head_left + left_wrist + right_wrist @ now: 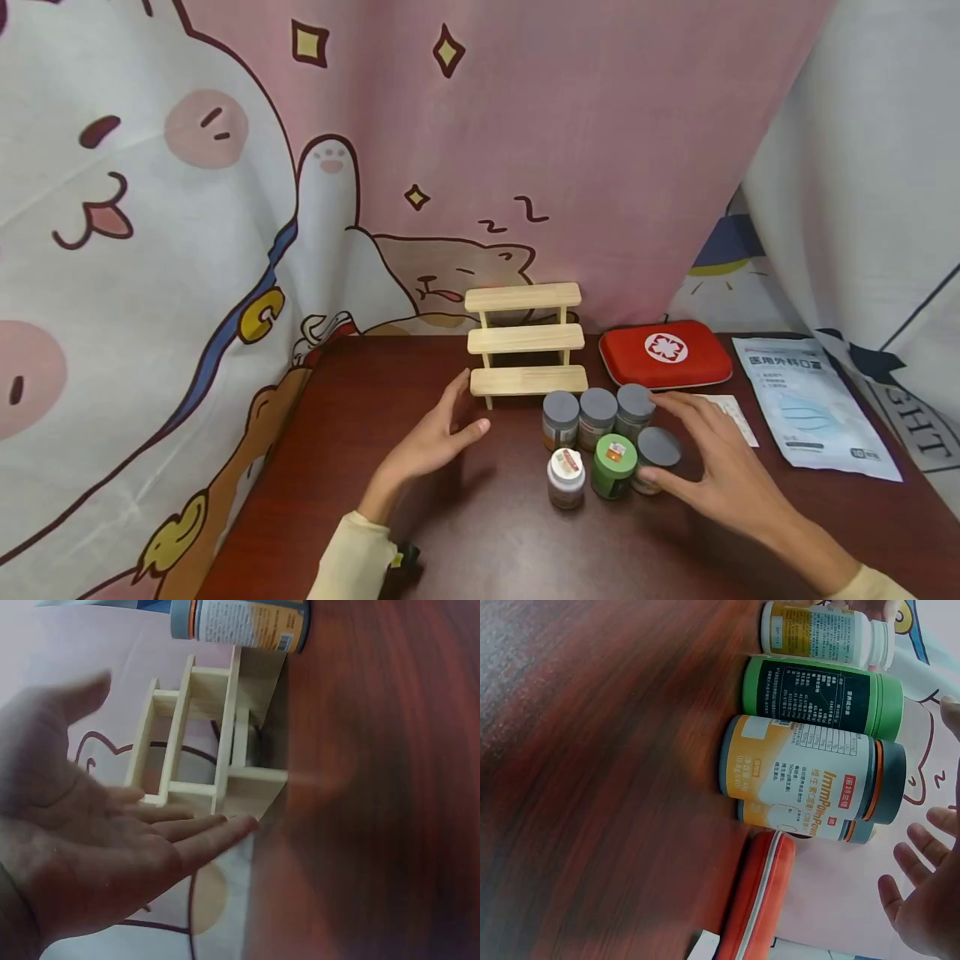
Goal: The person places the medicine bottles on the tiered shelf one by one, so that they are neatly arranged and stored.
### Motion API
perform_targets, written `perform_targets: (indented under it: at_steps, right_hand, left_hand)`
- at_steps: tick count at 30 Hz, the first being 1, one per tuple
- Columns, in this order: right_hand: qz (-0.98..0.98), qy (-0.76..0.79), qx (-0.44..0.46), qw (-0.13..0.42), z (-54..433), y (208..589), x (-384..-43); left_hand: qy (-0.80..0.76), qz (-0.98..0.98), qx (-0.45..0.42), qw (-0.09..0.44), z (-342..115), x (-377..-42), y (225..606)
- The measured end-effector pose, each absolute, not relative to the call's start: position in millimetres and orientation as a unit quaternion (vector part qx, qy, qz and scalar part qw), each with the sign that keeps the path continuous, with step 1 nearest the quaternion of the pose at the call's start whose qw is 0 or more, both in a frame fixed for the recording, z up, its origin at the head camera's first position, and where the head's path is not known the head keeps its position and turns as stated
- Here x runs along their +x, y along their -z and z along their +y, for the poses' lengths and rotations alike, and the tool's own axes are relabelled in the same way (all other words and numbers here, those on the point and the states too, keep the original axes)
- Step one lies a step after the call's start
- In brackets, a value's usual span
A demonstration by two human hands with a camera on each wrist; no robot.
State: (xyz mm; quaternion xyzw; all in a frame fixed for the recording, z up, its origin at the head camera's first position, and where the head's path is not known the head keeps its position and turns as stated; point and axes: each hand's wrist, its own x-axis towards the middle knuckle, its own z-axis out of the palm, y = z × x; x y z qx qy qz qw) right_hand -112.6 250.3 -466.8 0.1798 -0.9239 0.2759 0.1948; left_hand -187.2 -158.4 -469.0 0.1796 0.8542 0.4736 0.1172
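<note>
My left hand (429,442) is held with fingers extended beside the left end of a three-step wooden rack (528,381), holding nothing. In the left wrist view its palm shows, with fingertips before the rack. My right hand (716,462) is spread at the right of a group of supplement jars, also holding nothing. Nearest to it is a grey-lidded jar (658,448), which shows an orange and white label in the right wrist view. A green jar (614,467) and a white bottle (566,478) stand in front. Three more grey-lidded jars (597,417) form a row behind them.
A red first-aid case (666,354) lies at the back right. Beside it are a white card (731,414) and a mask packet (817,404). A cartoon-printed curtain (600,150) hangs behind the dark wooden table (495,550).
</note>
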Motion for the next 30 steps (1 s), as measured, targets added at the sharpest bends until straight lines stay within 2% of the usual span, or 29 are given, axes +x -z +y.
perform_targets:
  at_steps: [13, 20, 30]
  right_hand:
    - [-0.913, -0.295, 0.198, 0.203, 254.1, 473.1, -106.2]
    - [-0.907, -0.313, 0.202, 0.196, 253.2, 477.8, -105.4]
    - [-0.907, -0.324, 0.198, 0.18, 252.0, 481.8, -105.0]
  left_hand:
    - [-0.682, 0.721, 0.007, 0.122, -143.7, -206.3, 501.7]
    - [-0.741, 0.657, -0.038, 0.135, -139.6, -220.6, 508.5]
    - [-0.754, 0.64, -0.083, 0.122, -136.0, -230.8, 511.8]
